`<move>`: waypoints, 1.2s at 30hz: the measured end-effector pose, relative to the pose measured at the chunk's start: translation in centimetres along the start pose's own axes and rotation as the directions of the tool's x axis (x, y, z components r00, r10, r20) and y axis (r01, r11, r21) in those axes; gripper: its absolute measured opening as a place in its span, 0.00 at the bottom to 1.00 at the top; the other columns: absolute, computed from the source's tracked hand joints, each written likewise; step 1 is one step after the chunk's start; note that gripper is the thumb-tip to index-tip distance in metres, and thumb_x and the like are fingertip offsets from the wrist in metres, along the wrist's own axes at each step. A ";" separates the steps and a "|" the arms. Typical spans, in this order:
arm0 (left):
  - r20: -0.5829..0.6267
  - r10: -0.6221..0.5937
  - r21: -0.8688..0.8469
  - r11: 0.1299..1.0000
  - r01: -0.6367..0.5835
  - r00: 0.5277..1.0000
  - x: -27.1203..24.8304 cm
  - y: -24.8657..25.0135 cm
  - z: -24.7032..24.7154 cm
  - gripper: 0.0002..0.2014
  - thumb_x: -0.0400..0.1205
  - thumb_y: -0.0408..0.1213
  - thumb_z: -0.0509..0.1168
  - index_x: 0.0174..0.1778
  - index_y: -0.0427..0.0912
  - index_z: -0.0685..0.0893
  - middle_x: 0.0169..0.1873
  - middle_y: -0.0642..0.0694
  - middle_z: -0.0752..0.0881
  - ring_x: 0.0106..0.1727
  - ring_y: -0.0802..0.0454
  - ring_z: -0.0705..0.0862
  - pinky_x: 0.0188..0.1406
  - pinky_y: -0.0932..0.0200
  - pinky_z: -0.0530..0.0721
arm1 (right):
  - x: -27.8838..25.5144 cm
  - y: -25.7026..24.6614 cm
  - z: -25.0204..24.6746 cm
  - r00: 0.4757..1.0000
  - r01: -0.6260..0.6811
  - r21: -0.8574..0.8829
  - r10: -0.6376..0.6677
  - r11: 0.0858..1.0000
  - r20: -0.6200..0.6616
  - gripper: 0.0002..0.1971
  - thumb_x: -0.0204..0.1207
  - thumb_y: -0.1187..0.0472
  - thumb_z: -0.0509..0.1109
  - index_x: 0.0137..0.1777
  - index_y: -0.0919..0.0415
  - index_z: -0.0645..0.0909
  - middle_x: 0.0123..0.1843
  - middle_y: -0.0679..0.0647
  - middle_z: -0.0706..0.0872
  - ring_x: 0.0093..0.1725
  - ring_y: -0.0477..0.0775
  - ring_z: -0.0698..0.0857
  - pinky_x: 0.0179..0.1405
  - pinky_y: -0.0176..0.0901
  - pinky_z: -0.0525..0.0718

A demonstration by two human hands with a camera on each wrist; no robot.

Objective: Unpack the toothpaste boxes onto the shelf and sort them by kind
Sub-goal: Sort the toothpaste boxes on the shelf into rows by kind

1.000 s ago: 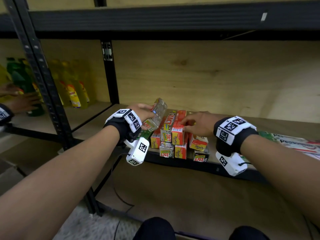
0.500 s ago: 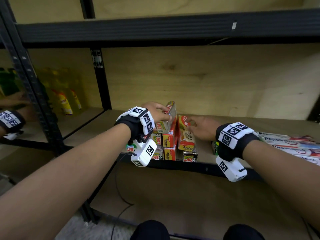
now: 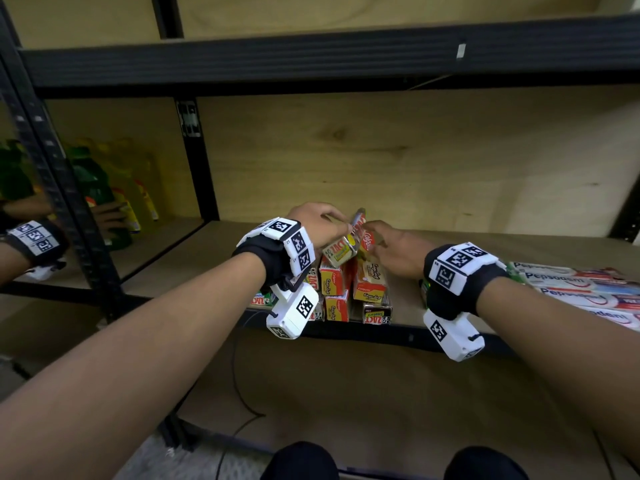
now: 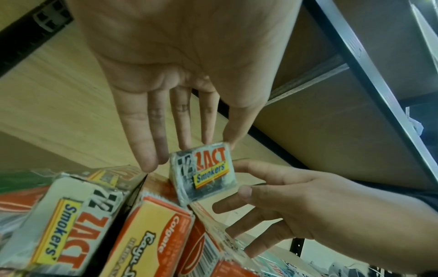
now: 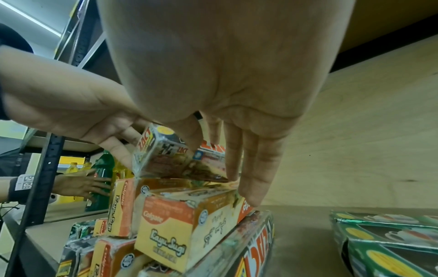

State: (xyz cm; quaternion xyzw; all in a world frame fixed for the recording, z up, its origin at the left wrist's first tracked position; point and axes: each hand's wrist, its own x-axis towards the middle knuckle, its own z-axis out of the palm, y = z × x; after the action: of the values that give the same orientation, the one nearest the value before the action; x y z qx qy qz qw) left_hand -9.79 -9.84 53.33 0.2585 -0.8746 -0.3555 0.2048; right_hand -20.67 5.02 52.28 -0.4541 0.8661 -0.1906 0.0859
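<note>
Left hand (image 3: 317, 225) has lifted a small grey-and-white Zact Smokers toothpaste carton (image 3: 341, 251) clear of the pile since half a second ago, pinching it tilted between fingertips and thumb. Right hand (image 3: 394, 252), fingers loosely spread downward, touches the stack of orange Colgate Kayu Sugi cartons (image 3: 369, 282) at the wooden shelf's (image 3: 207, 258) front edge.

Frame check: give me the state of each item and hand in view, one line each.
Zact box: lifted, tilted, above the pile.
Left hand: pinches the Zact box at its far end.
Right hand: fingers straight, touching the pile's top.
Colgate boxes: stacked, closed.
Pepsodent boxes: lying flat on the shelf.
</note>
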 end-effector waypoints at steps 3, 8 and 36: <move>-0.017 0.007 0.007 1.000 -0.007 1.000 -0.1 -0.2 -0.2 0.12 0.73 0.56 0.75 0.48 0.57 0.89 0.47 0.57 0.89 0.48 0.54 0.88 0.51 0.51 0.90 | -0.1 -0.5 -0.2 0.999 0.042 0.063 -0.040 0.997 -0.031 0.22 0.88 0.52 0.53 0.81 0.46 0.60 0.58 0.59 0.84 0.41 0.52 0.84 0.37 0.43 0.84; -0.015 0.006 0.079 0.997 -0.005 1.000 -0.1 -1.0 -0.5 0.11 0.74 0.56 0.73 0.46 0.56 0.89 0.45 0.56 0.89 0.46 0.54 0.88 0.50 0.51 0.90 | 0.0 -0.6 0.0 1.000 -0.001 0.150 0.004 0.989 -0.018 0.21 0.88 0.46 0.49 0.80 0.41 0.65 0.70 0.59 0.80 0.53 0.59 0.87 0.47 0.57 0.91; 0.127 -0.310 0.478 0.851 0.216 0.942 -0.9 -10.2 -2.6 0.29 0.78 0.38 0.72 0.77 0.46 0.75 0.75 0.46 0.77 0.72 0.46 0.78 0.70 0.52 0.78 | 1.4 -0.3 0.8 0.992 0.091 0.012 -0.089 0.996 -0.086 0.18 0.83 0.40 0.61 0.72 0.37 0.76 0.75 0.51 0.78 0.61 0.53 0.84 0.54 0.39 0.76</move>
State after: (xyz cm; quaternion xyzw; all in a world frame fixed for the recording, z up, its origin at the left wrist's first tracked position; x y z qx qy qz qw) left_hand -4.54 -16.96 47.50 0.3802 -0.9055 -0.1882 -0.0012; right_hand -21.01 3.56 51.71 -0.4835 0.8460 -0.2202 0.0438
